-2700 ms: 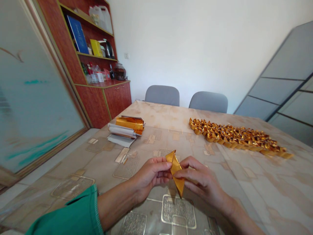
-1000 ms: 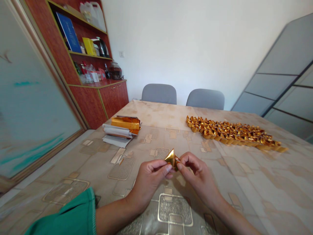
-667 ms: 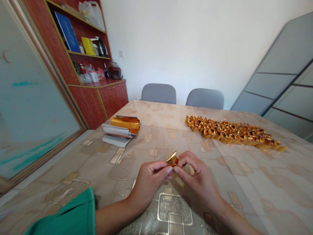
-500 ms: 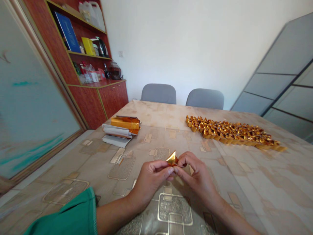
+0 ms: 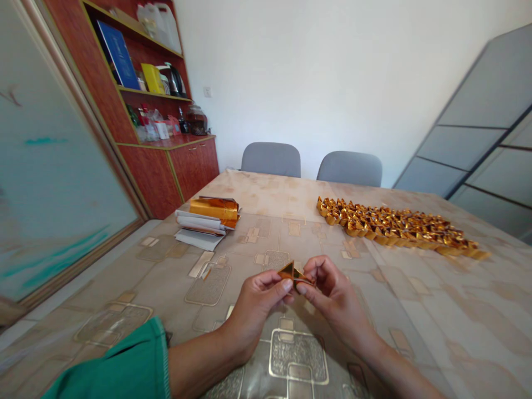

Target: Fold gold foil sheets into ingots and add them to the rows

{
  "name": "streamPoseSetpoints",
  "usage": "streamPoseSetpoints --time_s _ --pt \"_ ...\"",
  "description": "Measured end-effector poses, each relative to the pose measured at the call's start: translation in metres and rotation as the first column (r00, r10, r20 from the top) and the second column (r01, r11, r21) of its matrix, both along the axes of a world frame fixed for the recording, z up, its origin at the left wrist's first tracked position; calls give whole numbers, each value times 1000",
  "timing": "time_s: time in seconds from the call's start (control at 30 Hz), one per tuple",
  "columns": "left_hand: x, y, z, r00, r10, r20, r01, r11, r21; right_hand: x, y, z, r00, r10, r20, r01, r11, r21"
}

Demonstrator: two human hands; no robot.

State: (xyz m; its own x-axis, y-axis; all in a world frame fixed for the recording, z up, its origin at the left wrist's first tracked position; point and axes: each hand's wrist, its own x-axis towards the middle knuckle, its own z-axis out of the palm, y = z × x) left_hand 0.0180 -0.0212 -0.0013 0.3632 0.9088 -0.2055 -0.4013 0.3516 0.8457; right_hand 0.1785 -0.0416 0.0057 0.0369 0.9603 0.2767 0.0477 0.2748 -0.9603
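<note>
Now that its folds show further apart, the small, shiny gold foil piece (image 5: 286, 271) sits between two pinching hands

Although the long, slender outline seen moments ago has given way to a shorter, peaked one, the piece is off the table, held up above its near part. A pointed triangle rises on one side, with a second fold beside it; the change leaves it looking more like a small hollow form than a flat one. The left hand (image 5: 255, 302) pinches one end between thumb and fingers. The right hand (image 5: 338, 293) grips the other end with its thumb low and fingers curled.

Beyond, to the right, a broad cluster of folded gold foil pieces (image 5: 394, 226) rests on the beige patterned tablecloth (image 5: 270, 194). Across to the left lies a stack of gold and whitish paper sheets (image 5: 213, 209). Two grey chairs (image 5: 271, 158) stand behind the far edge.
</note>
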Motion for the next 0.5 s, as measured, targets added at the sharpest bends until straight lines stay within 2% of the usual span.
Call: streamPoseSetpoints --time_s 0.1,0.23,0.37,0.5 --pt "0 1 -1 999 10 47 -10 1000 -2 0 -1 2 997 17 -75 -21 998 -57" --pt "0 1 -3 998 19 61 -19 1000 7 2 -1 3 997 60 -38 -64 991 -119" --pt "1 1 -1 998 27 63 -27 1000 -12 4 0 1 999 49 17 -47 996 -71" --pt "2 2 0 997 34 67 -34 999 2 3 -1 1 998 52 -43 -54 997 -52"
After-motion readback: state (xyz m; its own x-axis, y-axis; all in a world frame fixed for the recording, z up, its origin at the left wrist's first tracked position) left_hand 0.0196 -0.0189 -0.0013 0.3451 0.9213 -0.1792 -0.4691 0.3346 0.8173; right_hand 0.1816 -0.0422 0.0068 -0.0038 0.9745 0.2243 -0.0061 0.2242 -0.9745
